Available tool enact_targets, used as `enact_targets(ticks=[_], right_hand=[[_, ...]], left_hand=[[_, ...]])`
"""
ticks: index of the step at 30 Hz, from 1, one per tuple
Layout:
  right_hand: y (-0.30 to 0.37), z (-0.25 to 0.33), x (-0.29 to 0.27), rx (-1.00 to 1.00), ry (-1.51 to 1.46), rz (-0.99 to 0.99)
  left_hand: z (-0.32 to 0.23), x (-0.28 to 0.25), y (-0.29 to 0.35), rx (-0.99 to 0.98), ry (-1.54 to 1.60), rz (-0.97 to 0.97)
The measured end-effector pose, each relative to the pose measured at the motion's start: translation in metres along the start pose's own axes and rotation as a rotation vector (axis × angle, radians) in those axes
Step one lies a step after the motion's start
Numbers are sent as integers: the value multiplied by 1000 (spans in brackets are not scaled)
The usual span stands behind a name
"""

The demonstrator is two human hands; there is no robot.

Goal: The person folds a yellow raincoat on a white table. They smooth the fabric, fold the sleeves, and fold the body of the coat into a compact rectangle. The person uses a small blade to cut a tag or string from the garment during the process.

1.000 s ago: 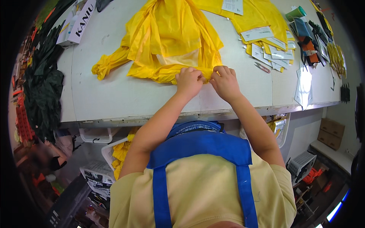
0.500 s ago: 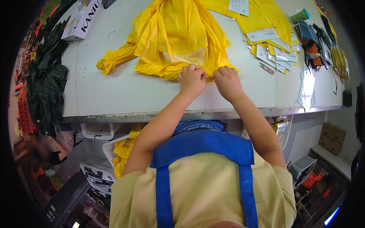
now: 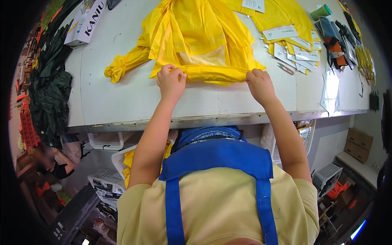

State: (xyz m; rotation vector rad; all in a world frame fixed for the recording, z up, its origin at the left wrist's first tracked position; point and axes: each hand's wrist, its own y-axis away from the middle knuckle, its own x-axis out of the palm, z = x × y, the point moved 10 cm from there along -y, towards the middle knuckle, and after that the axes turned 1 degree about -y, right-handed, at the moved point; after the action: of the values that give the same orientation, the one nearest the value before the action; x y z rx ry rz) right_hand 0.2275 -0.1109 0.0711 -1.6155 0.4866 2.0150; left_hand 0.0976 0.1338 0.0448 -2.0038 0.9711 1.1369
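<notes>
- The yellow garment lies right at the fingertips and fans out beyond them on the white table; its near edge makes a long, fairly straight band between the two hands.
- The left hand has its fingers curled in, pinching the band near its left end; the right hand pinches near the other end — how firmly, I can't tell from here.
- To my eye this is the straightening step — the edge drawn level between two grips. The next move, I'd judge, calls for even tension and matched hands, so the thin cloth doesn't skew or spring loose.
- Just beyond the fingers, between them, shows a paler panel; left of the left fingers lies a twisted length of sleeve.
- Right of the right fingers rest small snips, near yellow pieces bearing white cards.
- Well left of the fingers hangs dark green cloth.
</notes>
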Motion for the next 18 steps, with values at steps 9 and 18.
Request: enact_targets(ticks=[9,18], right_hand=[[-20,90,30,-240,-194,-107],[15,99,48,-183,-292,-146]], left_hand=[[-33,14,72,344,221,247],[74,57,53,-690,827,76]])
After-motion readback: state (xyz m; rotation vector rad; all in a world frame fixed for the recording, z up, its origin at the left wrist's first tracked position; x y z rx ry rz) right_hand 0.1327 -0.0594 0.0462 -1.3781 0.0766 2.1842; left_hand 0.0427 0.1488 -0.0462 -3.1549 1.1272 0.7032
